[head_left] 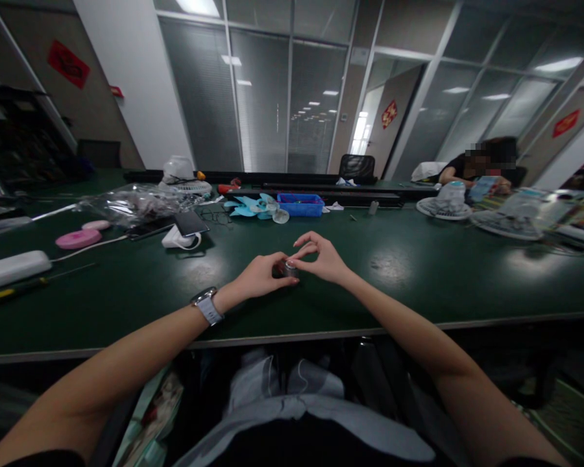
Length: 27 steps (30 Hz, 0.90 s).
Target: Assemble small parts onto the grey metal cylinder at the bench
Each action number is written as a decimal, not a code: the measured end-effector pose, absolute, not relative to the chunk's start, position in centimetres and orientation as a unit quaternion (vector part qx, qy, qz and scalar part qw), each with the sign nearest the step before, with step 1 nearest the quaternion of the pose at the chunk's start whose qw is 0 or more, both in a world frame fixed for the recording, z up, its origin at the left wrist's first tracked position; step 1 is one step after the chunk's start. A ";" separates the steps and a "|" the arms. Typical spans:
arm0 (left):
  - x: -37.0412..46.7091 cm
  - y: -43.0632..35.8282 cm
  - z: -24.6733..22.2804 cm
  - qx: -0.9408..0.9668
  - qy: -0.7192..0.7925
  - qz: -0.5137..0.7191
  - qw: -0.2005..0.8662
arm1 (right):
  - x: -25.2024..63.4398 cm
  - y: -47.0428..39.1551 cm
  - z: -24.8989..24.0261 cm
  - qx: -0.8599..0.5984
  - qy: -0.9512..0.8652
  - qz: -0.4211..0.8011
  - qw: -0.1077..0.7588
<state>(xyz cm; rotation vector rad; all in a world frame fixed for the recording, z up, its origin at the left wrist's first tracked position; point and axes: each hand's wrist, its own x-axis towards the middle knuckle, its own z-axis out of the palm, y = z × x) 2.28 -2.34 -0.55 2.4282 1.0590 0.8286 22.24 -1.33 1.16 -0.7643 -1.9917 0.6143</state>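
Left hand: we see the left hand (260,277) curled around a small cylinder (291,272), thumb at its near side, grasping it.
Right hand: the right hand (327,261) bends over the top, fingertips at the rim; we cannot tell whether they pinch or merely touch.
Small cylinder: between both hands, seemingly upright, over the near middle of the green desk (331,314); we cannot tell whether its base touches the surface.
Handling: from its metallic look, we judge it stiff, fairly light and somewhat slippery, not fragile; we would take hold around the side wall, leaving the rim accessible.
Beyond: blue basket (299,207) and light-blue fan blades (247,206).
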 end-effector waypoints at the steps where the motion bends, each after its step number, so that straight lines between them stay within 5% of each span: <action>1: 2.3 -2.3 -0.5 0.860 0.374 0.293 0.184 | 22.3 -1.3 1.2 -0.307 -0.806 0.245 0.443; 19: 2.2 -2.5 -0.6 0.854 0.392 0.300 0.166 | 24.0 0.5 1.1 -0.328 -0.763 0.260 0.492; 27: 2.0 -2.1 -0.7 0.845 0.414 0.303 0.152 | 26.3 2.6 -0.7 -0.330 -0.837 0.319 0.299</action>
